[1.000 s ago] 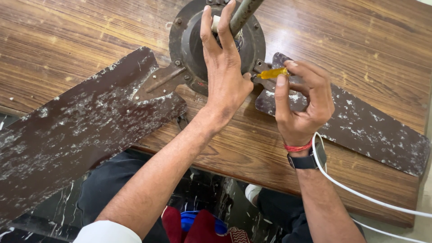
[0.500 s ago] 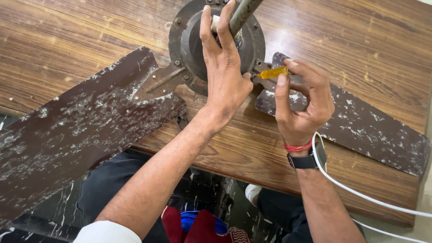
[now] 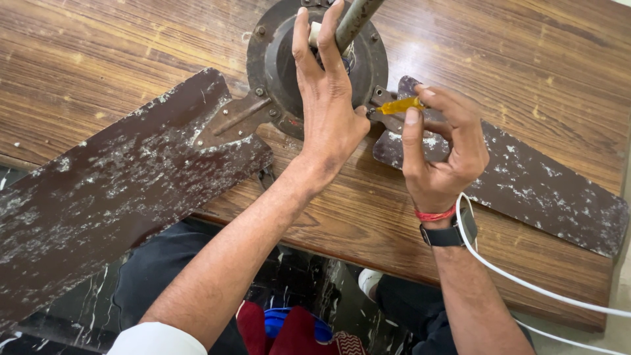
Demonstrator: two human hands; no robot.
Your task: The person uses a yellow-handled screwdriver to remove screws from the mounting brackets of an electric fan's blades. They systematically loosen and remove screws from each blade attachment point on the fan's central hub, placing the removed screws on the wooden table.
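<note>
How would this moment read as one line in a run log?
left hand: flat on fan motor hub | right hand: grips yellow-handled screwdriver, tip at blade bracket | fan blades: lying on wooden table

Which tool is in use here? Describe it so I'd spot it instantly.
Start at the round dark fan motor housing on the wooden table. At its right edge, the right hand pinches a small screwdriver. Its translucent amber-yellow handle is the only bright thing among brown, flaking blades.

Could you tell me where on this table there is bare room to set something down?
The wooden table is bare at upper left, above the left fan blade, and at upper right, beyond the right blade. It is crowded around the motor hub, where the left hand and right hand with the yellow-handled screwdriver meet.
</note>
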